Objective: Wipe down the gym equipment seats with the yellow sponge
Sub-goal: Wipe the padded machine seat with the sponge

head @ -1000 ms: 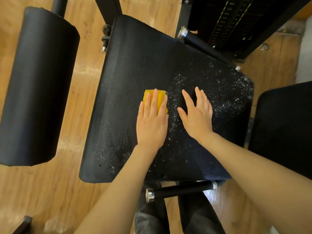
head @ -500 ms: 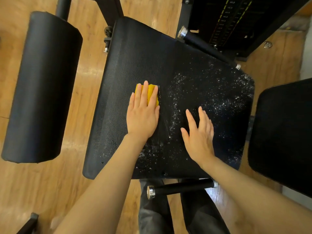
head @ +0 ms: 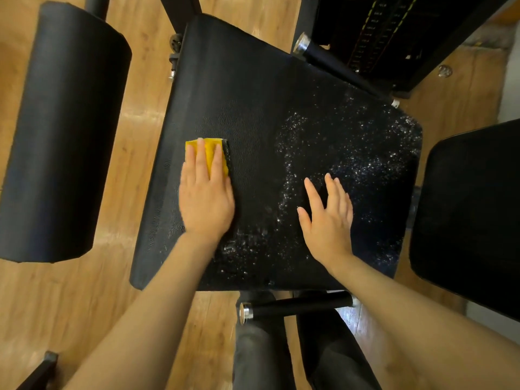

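The yellow sponge (head: 209,154) lies flat on the left half of the black seat (head: 253,94), its dark scrubbing edge turned to the right. My left hand (head: 206,198) lies on top of it, fingers straight and close together, palm pressing it down against the vinyl; the grip is flat and open, nothing curled round the sponge, only its far end and right side showing past my fingertips. The vinyl around the sponge looks dull and mostly free of droplets.

To the right of it a band of white foamy speckles (head: 289,170) runs down the middle of the seat and spreads over the right half toward the far right corner. My right hand (head: 327,218) rests there, palm down, fingers spread and straight, holding nothing, well apart from the sponge.

A black handle with a chrome cap (head: 295,306) sticks out just below the near edge of the seat, and another handle (head: 332,64) crosses the far right corner. Left of the seat stands a black roller pad (head: 64,130), and at the right edge another black pad (head: 472,212). The weight stack (head: 374,29) stands beyond the seat. Under everything is a wooden floor (head: 84,305), and my dark trouser legs (head: 261,356) show at the bottom.
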A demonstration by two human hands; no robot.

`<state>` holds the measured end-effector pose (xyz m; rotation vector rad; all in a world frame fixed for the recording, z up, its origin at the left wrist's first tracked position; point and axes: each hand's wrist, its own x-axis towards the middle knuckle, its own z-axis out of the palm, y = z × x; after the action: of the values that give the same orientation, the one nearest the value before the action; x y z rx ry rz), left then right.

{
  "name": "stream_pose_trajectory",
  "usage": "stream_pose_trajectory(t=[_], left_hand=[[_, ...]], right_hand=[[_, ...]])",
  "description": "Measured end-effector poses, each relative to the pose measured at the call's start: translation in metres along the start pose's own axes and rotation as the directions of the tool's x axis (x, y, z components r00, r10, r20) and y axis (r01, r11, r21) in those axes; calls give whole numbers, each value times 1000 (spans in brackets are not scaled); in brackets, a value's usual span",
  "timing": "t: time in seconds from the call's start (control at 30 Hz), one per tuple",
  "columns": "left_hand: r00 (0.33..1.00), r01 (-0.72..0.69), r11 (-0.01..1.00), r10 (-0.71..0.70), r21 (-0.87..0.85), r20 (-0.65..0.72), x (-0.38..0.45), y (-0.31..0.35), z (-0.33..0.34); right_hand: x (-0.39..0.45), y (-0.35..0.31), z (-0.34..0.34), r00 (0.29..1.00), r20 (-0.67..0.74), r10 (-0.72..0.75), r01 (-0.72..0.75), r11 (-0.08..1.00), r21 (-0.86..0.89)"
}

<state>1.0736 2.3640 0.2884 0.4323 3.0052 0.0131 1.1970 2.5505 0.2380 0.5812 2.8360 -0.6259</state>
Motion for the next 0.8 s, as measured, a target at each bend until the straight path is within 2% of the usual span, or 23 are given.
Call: stream_pose_trajectory(t=[0.03, 0.1, 0.2, 0.27, 0.33, 0.43, 0.57, 0.63, 0.67, 0.73, 0.8], left_hand=[[1000, -5, 1000, 5, -22, -8, -4, 13, 4], [991, -135, 991, 135, -23, 9, -20, 35, 16], [921, -383, 924, 381, 3, 84, -46, 37, 27], [876, -478, 877, 472, 48, 101, -46, 22, 24], [885, -462, 882, 453, 90, 103, -41, 0, 17], [968, -244, 965, 236, 93, 84, -41, -34, 2], [994, -97, 995, 96, 29, 43, -58, -44, -2], [991, -131, 991, 131, 2, 37, -68, -29, 4], [979, -199, 980, 199, 4, 44, -76, -19, 10], [924, -376, 926, 373, 19, 86, -94, 1, 22], [870, -476, 880, 469, 11, 150, -108, 10, 28]], right_hand=[[0, -1, 1, 1000, -4, 3, -3, 1000, 0], [-1, -1, 3, 1000, -9, 9, -9, 1000, 2], [-2, -1, 3, 1000, -16, 11, -11, 1000, 0], [-3, -1, 2, 999, -31, 7, -7, 1000, 4], [-4, -3, 1, 999, -52, 14, -13, 1000, 9], [-10, -7, 2, 996, -82, 26, -24, 999, 21], [-26, -11, 11, 993, -118, 17, -15, 1000, 18], [-34, -12, 16, 992, -120, 30, -27, 999, 25], [-37, -12, 17, 992, -120, 37, -34, 999, 30], [-41, -13, 20, 992, -118, 49, -46, 999, 28], [-44, -14, 20, 993, -102, 66, -65, 998, 20]])
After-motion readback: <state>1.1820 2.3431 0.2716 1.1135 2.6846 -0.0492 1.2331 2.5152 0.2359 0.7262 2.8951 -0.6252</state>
